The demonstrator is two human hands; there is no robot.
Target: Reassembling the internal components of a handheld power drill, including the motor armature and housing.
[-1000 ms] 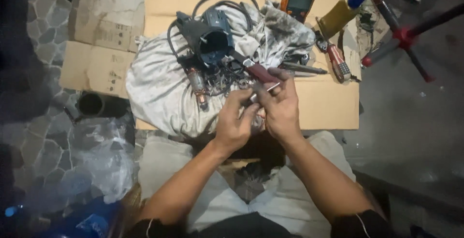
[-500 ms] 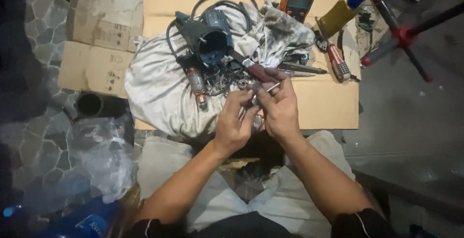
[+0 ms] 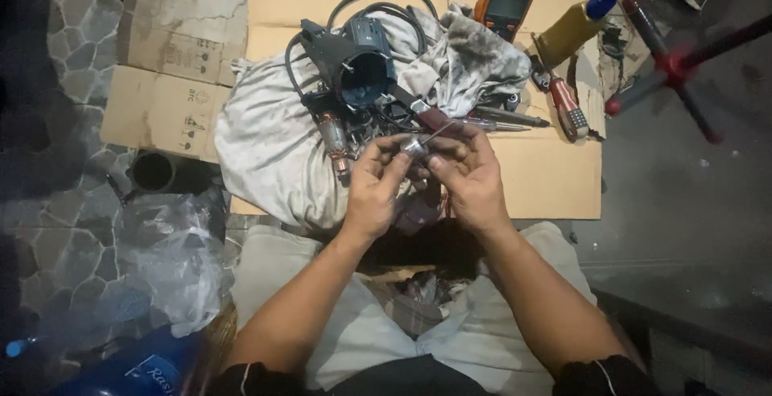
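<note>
Both hands (image 3: 422, 175) pinching a small metal part (image 3: 415, 147), raised slightly since a moment ago, over the cloth (image 3: 265, 147)

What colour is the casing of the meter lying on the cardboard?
Orange, with a dark screen face; the meter shows clearly in the head view.

Orange meter (image 3: 504, 2), grey cloth (image 3: 265, 135), cardboard (image 3: 547, 175), possibly screwdrivers (image 3: 566, 106).

A single head-worn camera looks steeply down from above the seated person's lap, close to both forearms. It faces forward over the knees to the flattened cardboard (image 3: 555, 179) on the floor, with the stone paving (image 3: 56, 227) at the left edge and bare concrete at the right.
</note>
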